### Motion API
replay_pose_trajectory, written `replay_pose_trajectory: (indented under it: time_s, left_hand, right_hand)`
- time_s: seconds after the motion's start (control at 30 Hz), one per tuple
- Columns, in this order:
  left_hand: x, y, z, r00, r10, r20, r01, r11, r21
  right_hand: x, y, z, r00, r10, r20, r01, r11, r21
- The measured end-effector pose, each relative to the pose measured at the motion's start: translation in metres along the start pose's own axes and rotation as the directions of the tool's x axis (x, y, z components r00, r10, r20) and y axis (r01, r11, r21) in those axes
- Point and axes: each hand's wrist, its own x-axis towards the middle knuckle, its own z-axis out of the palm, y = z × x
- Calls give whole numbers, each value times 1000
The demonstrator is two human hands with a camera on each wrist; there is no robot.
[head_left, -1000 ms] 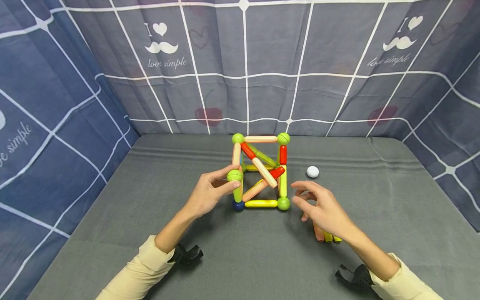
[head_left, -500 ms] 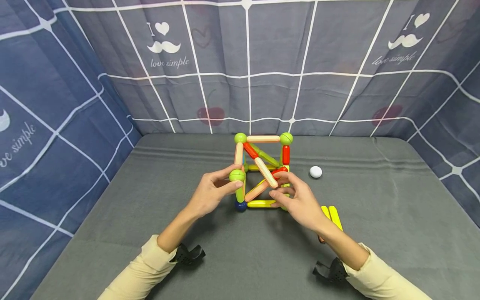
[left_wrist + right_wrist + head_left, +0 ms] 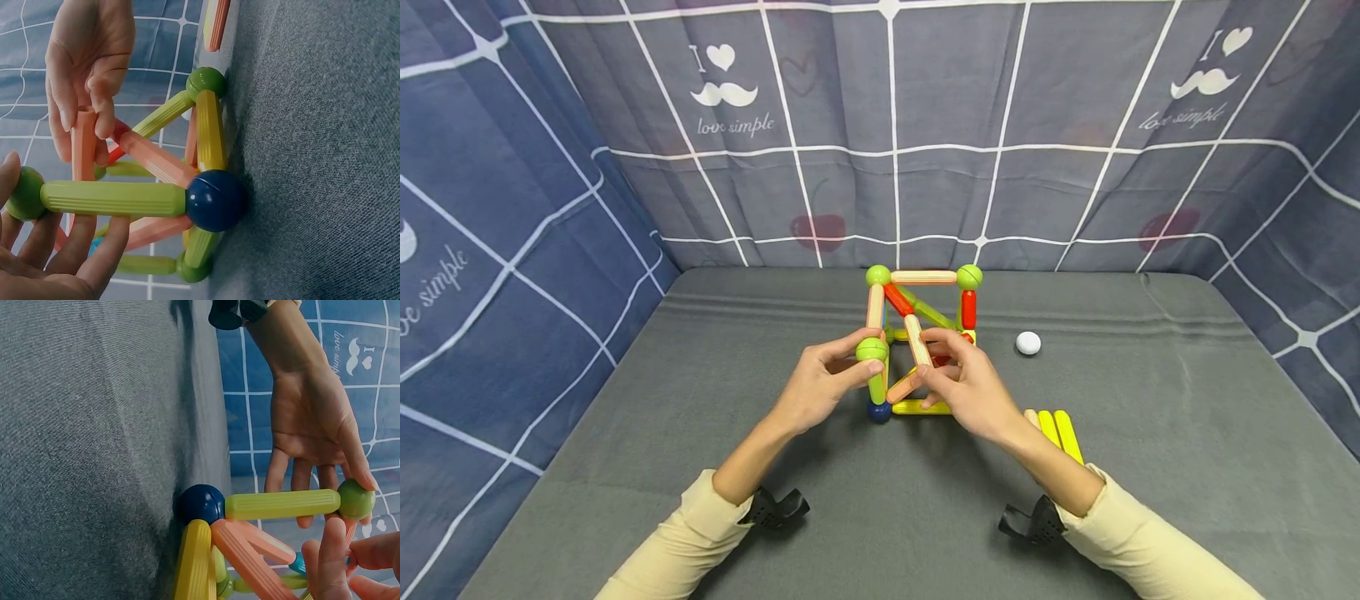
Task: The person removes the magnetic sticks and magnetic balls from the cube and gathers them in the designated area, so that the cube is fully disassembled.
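My left hand (image 3: 823, 379) pinches a green ball (image 3: 871, 350) between thumb and fingers. This ball tops an upright green stick (image 3: 112, 199), which rises from a dark blue ball (image 3: 879, 411) on the cloth. They form the front left corner of a cube-like frame of coloured sticks and balls. My right hand (image 3: 966, 383) pinches a peach stick (image 3: 917, 340) near its lower end. The stick's far end meets a red stick (image 3: 898, 299) running to the back left top ball (image 3: 877, 276). My right hand covers the frame's front right corner.
A loose white ball (image 3: 1028, 343) lies right of the frame. Several loose sticks, yellow (image 3: 1067, 435) and peach, lie beside my right forearm, partly covered by it. Grey cloth (image 3: 715, 358) covers the surface. A checked blue-grey curtain (image 3: 940, 192) stands behind and at both sides.
My right hand has come left from beside the frame and taken hold of the peach stick. The stick's lower end has swung left. My left hand stays on the green ball.
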Motion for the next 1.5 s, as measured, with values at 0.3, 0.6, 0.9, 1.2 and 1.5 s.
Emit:
replay_pose_trajectory:
  time_s: [0.3,0.6,0.9,1.2,1.5]
  left_hand:
    - [1,0,2,1000,12,2,-12,1000,7]
    - [-1,0,1,1000,8,-14,-7,1000,18]
    - [-1,1,1,1000,10,-18,-10,1000,17]
    - [0,-1,2,1000,2,-21,-2,1000,9]
    - [-1,-2,1,1000,16,-18,-16,1000,-14]
  right_hand:
    - [-11,-2,-3,998,58,-11,-58,998,-5]
    - [-25,-2,-17,994,90,68,-88,996,-32]
    - [-43,4,-37,976,159,147,-157,987,-24]
    - [-61,3,-63,967,233,104,-221,969,-114]
    - [-93,15,-105,974,226,26,-217,958,-188]
